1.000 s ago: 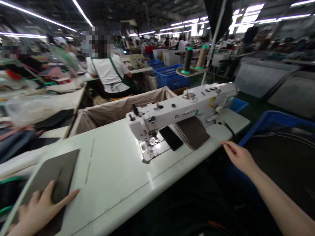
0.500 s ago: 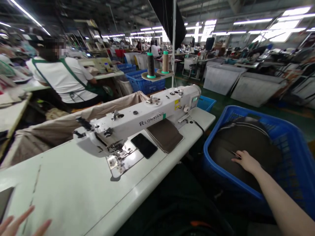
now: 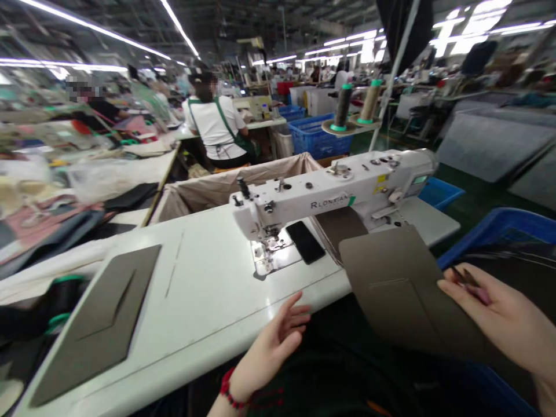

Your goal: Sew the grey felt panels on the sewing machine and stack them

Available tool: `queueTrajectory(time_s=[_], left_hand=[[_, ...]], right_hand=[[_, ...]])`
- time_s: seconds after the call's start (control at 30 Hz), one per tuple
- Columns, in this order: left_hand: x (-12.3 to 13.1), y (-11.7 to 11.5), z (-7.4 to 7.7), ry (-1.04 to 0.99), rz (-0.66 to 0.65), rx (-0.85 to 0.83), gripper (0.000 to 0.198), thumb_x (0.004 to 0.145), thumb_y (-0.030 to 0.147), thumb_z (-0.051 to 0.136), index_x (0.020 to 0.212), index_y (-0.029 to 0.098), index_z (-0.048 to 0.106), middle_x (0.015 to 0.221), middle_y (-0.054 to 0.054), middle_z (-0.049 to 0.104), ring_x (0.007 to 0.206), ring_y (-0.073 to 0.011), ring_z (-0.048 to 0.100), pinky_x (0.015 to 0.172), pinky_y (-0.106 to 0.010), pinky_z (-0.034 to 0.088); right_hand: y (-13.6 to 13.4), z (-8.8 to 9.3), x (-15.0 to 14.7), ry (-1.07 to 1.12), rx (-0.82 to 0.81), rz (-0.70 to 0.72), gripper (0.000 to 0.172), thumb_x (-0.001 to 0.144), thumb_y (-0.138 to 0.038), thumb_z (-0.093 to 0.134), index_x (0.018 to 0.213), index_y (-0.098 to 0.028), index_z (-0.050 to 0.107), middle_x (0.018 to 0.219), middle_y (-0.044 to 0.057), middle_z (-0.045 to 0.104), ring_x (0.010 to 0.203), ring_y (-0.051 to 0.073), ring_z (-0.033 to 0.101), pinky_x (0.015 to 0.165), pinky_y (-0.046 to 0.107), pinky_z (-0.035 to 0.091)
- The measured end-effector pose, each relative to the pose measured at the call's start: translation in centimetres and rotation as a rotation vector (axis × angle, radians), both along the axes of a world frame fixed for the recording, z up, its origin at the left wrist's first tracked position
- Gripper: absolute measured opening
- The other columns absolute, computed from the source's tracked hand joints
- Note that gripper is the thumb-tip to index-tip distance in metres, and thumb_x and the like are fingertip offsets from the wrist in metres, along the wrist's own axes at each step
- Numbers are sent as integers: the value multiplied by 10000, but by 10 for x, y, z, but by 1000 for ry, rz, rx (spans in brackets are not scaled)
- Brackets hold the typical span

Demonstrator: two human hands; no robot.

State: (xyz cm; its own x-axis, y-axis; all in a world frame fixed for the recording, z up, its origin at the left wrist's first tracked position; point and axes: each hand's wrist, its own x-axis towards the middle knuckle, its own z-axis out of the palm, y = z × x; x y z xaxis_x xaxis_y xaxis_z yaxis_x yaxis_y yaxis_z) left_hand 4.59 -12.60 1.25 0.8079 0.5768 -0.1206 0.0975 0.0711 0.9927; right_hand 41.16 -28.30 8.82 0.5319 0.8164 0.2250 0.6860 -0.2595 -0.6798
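From where I stand, the work looks partway along. One flat brown piece (image 3: 99, 324) lies on the left end of the table (image 3: 208, 278), with a slit gaping in its face and a line running off at an angle. A second one, the panel (image 3: 391, 272), hangs in the air over the table's front edge, between the machine (image 3: 299, 202) and the blue tub (image 3: 490, 223); it carries similar lines and is not yet laid down. No cloth sits under the needle, so I judge any sewing on this panel is still to be done. A stack (image 3: 341, 226) of brown pieces rests under the machine's arm, partly behind the panel; whether the two touch I can't tell. Left of it lies a phone (image 3: 305, 242).

The right hand (image 3: 499, 313) is closed, pinching the panel by its right side, thumb on the near face, with small snips (image 3: 467, 281) tucked in the same grip. The left hand (image 3: 278, 341), a red bracelet (image 3: 230, 388) at its wrist, is empty: fingers loosely curled and apart, thumb out, near the table's front edge and well apart from the panel.
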Motion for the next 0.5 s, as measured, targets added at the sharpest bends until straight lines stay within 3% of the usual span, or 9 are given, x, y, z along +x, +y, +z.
queueTrajectory(time_s=[0.07,0.17,0.27,0.33,0.37,0.4,0.5], left_hand=[[3,-10,3,-141,2,-104,746,898,678,356,1507,273,209,1421,-135,468,1259,-303,505,1022,-488,447],[-14,-11,1,-104,242,-52,657,949,607,306,1506,274,203,1450,-115,439,1320,-287,440,1047,-466,430],[-45,2,-7,218,612,201,734,945,448,459,1521,302,28,1433,-98,453,1286,-260,483,1030,-437,457],[-65,12,-15,478,819,491,807,928,370,498,1520,297,-47,1480,-120,373,1318,-280,443,1040,-468,438],[-73,17,-19,593,840,656,783,929,318,489,1523,301,-20,1518,-116,305,1366,-292,372,1077,-493,387],[-80,20,-22,682,783,811,734,931,257,466,1525,313,38,1548,-95,248,1407,-294,292,1115,-512,323],[-89,27,-28,789,369,1038,632,932,134,372,1498,359,203,1562,-4,241,1441,-253,209,1163,-504,220]], right_hand=[[39,-7,-45,189,-18,160,289,826,-537,586,900,-258,602,832,32,674,747,194,657,667,270,521],[98,-37,-116,277,-41,355,281,905,-494,478,861,-230,562,802,26,664,748,183,643,676,266,510],[147,-69,-173,82,-117,555,295,956,-444,387,887,-228,576,756,8,663,707,178,636,624,260,484],[175,-83,-196,-147,-140,617,267,965,-380,381,968,-233,603,876,24,695,764,192,652,646,273,475],[188,-88,-202,-217,-137,633,256,964,-337,382,1044,-240,605,994,34,699,809,198,659,664,280,474],[201,-91,-206,-260,-128,643,276,959,-290,379,1137,-253,588,1131,41,675,849,203,662,679,286,474],[231,-97,-208,-373,-140,702,454,930,-184,365,1354,-316,461,1389,22,536,851,195,676,665,286,483]])
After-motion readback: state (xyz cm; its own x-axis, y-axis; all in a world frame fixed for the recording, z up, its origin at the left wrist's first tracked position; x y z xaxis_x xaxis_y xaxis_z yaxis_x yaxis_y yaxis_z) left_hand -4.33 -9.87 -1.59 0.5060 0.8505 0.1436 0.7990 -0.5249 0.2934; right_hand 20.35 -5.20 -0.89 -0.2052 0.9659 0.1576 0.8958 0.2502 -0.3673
